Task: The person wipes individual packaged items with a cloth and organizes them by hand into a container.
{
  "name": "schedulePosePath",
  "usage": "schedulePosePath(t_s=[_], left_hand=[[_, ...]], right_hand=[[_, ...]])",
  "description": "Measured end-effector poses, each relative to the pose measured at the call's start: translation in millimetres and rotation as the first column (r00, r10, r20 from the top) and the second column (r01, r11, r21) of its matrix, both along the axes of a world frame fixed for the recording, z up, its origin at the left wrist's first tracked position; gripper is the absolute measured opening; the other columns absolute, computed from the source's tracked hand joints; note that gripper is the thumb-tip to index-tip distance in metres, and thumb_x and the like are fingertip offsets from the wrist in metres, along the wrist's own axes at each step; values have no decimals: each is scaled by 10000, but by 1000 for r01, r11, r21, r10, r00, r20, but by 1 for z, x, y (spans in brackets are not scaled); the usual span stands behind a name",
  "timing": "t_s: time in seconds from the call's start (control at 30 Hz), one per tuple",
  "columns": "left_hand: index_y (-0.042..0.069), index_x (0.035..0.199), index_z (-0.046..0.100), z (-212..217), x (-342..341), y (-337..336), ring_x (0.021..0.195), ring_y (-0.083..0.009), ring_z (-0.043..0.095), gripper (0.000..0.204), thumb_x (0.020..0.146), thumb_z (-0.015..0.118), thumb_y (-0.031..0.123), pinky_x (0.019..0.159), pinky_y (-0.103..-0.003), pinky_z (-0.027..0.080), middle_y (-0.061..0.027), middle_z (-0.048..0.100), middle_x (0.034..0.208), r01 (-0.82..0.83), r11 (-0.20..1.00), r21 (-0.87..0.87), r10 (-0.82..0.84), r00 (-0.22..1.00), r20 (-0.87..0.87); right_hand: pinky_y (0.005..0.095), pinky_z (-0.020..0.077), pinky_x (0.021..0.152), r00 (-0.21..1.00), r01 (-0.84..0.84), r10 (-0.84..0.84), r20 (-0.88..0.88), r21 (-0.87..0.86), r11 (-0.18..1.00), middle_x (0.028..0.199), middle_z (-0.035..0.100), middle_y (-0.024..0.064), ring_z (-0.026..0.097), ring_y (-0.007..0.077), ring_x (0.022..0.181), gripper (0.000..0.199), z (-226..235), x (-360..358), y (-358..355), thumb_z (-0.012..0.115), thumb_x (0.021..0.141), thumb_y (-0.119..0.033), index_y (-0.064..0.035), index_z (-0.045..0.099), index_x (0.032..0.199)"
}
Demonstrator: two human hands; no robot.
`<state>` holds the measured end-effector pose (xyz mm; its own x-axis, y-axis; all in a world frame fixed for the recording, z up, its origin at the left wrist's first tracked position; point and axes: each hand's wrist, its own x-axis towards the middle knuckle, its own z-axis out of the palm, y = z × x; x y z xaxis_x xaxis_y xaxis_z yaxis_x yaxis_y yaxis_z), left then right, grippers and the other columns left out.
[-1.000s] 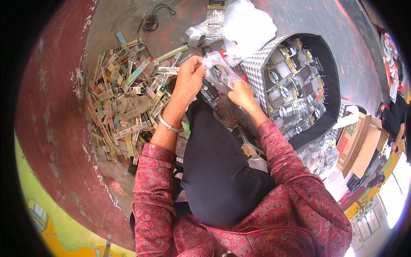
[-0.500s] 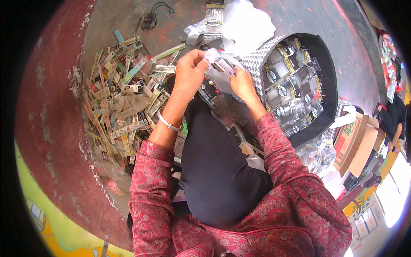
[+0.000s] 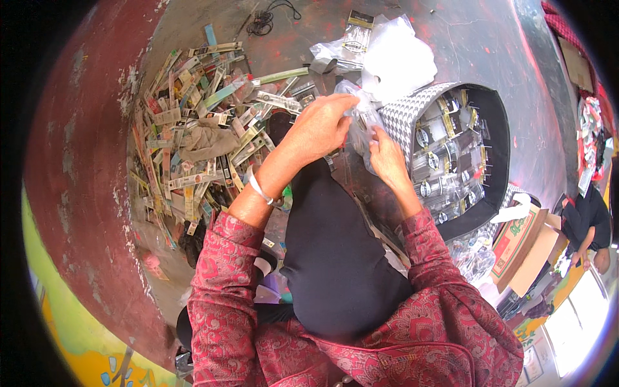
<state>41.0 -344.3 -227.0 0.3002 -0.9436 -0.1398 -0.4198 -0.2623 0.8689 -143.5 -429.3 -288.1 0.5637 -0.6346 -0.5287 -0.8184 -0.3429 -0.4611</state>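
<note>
- The plastic pouch (image 3: pixel 366 116) is thin, see-through and faintly milky, with a lilac-grey cast; creases and bright glints break up its surface, and any contents are too blurred to make out.
- It looks limp and crumpled rather than flat, with soft, uneven edges.
- Its long axis runs mostly away from the person, tilted a little: the far end leans to the left, the near end slants down to the right, beside the right hand (image 3: pixel 388 158).
- Which end is its mouth, I cannot tell.
- It is held up in front of the black-trousered knee (image 3: pixel 342 258), between the two hands, just left of the houndstooth bag (image 3: pixel 401 119) and nearer the person than the white plastic bag (image 3: pixel 400 61).
- The left hand (image 3: pixel 321 127) is nearly closed, thumb and fingertips drawn together at the pouch's left edge in a pinch.
- The right hand is partly curled, its fingertips at the pouch's right side; how firmly they grip, I cannot tell.
- Clear packets (image 3: pixel 445 155) fill the houndstooth bag, while slim packages (image 3: pixel 171 116) lie heaped on the floor (image 3: pixel 471 51) to the left.
</note>
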Motion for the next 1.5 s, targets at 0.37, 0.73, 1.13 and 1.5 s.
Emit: schedulePosePath(t_s=[0.37, 0.73, 1.13, 1.5], left_hand=[[31, 1260, 415, 73, 62, 88, 1020, -196, 533, 434, 840, 499, 97, 858, -303, 426, -132, 534, 1155, -563, 822, 86, 547, 737, -396], [-17, 1078, 488, 147, -16, 289, 810, -131, 571, 283, 827, 561, 89, 721, -221, 465, -101, 597, 941, -687, 474, 551, 844, 176, -506], [-33, 1065, 509, 145, -25, 294, 808, -137, 567, 267, 825, 545, 77, 747, -236, 454, -122, 603, 952, -725, 488, 485, 803, 156, -575], [-33, 1062, 512, 140, -23, 293, 810, -135, 564, 274, 827, 552, 100, 751, -239, 453, -117, 603, 948, -700, 496, 514, 805, 149, -574]], right_hand=[[447, 440, 730, 986, -72, 112, 120, -302, 951, 921, 595, 217, 576, 390, 834, 267, 69, 12, 10, 489, 825, -146, -12, 533, 1051], [375, 489, 661, 974, -168, 157, 166, 57, 984, 902, 588, 185, 602, 294, 764, 332, -43, 93, 59, 621, 776, -186, 47, 499, 979], [470, 455, 730, 938, -345, 346, 11, -41, 938, 847, 580, 299, 567, 437, 849, 459, -83, 86, 52, 702, 698, -239, 84, 481, 940], [359, 471, 700, 909, -96, -12, 418, 236, 967, 774, 629, 176, 618, 287, 738, 189, -100, 92, 37, 564, 737, -59, 25, 610, 899]])
